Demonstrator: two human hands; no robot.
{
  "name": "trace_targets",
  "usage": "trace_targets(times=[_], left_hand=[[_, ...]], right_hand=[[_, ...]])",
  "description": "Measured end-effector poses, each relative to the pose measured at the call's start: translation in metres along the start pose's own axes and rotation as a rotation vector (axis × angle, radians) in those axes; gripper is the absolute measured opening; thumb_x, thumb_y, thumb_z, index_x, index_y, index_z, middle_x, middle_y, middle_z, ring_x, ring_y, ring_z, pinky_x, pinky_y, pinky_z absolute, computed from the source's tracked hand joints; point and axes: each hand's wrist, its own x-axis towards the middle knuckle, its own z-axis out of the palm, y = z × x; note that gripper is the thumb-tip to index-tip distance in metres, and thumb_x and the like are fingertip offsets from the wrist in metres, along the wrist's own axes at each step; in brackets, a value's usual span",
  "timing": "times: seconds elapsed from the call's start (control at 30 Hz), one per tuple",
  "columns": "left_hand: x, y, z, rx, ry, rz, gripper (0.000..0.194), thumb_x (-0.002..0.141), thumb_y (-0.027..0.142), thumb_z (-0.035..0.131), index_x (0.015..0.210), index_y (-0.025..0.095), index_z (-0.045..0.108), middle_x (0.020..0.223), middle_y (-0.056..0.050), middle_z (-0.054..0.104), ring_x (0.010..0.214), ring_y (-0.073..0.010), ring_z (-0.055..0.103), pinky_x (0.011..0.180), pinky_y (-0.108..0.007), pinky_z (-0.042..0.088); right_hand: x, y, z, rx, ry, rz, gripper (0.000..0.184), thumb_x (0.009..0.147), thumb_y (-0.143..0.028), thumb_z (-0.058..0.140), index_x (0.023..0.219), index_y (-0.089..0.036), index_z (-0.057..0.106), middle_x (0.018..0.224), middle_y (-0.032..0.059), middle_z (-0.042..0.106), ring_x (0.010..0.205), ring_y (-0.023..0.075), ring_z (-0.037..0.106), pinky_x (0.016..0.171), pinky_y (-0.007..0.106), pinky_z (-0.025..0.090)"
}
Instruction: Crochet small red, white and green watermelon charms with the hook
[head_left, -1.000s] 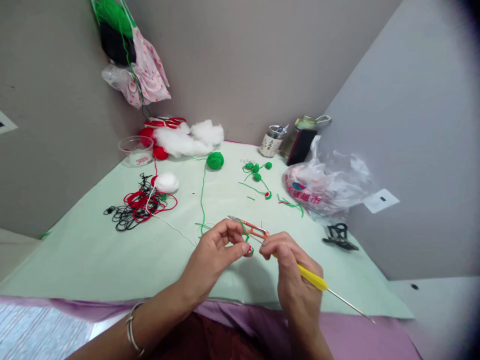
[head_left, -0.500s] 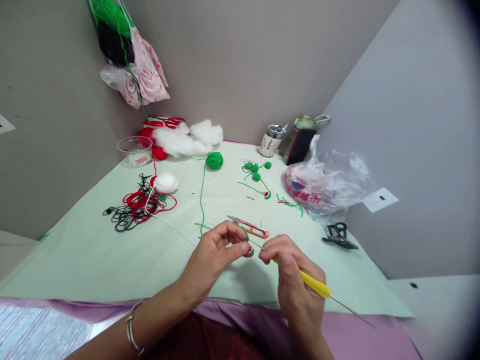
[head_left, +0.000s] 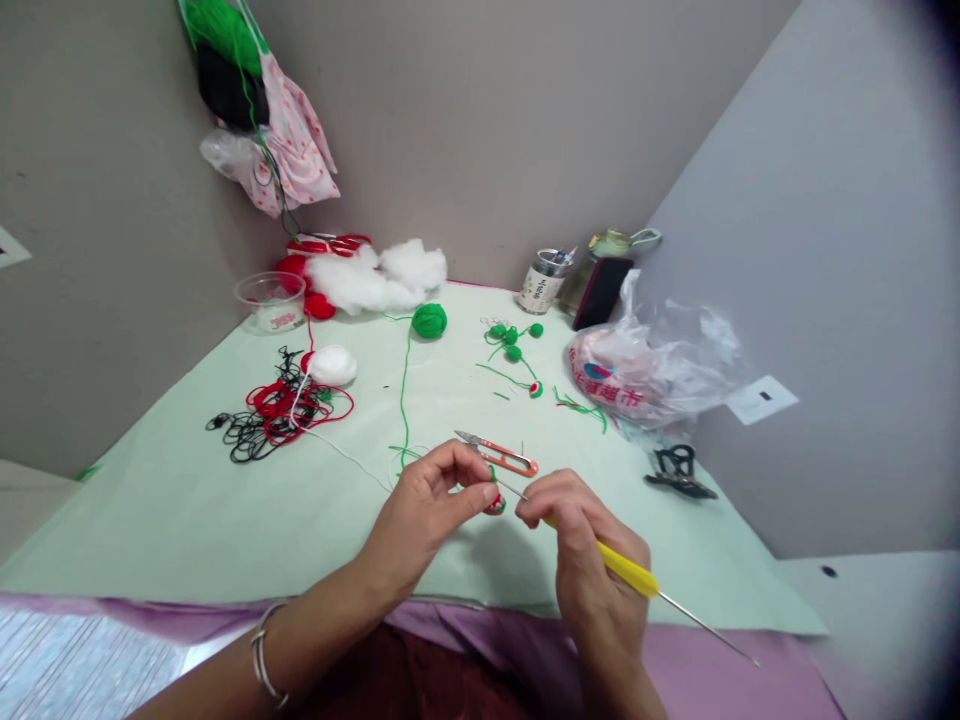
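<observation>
My left hand (head_left: 441, 500) pinches a small crocheted piece (head_left: 496, 503) in red, white and green between thumb and fingers; much of it is hidden by the thumb. In my right hand (head_left: 589, 545) is a crochet hook (head_left: 630, 572) with a yellow handle and metal at both ends. Its front shaft reaches to the piece at my left fingertips, where a bit of green yarn shows. Whether the tip is inside a stitch I cannot tell. Just beyond my hands lie orange thread snips (head_left: 510, 459). A green yarn ball (head_left: 429, 321) trails a strand toward my left hand.
Tangled black and red yarn (head_left: 277, 405) and a white yarn ball (head_left: 332, 366) lie left. Behind are white stuffing (head_left: 375, 278) and a clear tub (head_left: 271, 302). Small green balls (head_left: 512, 353), a pen tin (head_left: 541, 282), a plastic bag (head_left: 637, 365) and a black claw clip (head_left: 680, 472) are right.
Both hands stay almost in place. The hook and my right hand have shifted very slightly left, and the small crocheted piece has turned a little at my left fingertips.
</observation>
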Motion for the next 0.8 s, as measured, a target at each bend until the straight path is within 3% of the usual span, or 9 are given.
trace_targets(times=[0.8], left_hand=[[-0.0007,-0.0003,-0.0020,0.075,0.010,0.028,0.018,0.084,0.026,0.083,0.079,0.020,0.067,0.077,0.002,0.066,0.078,-0.0156,0.064,0.078,-0.029,0.049]], right_hand=[[-0.0011,-0.0037,0.0008,-0.016,-0.002,0.010,0.035,0.108,-0.027,0.052,0.079,-0.022,0.071,0.076,0.0005,0.071,0.074,0.0153,0.065,0.071,0.028,0.050]])
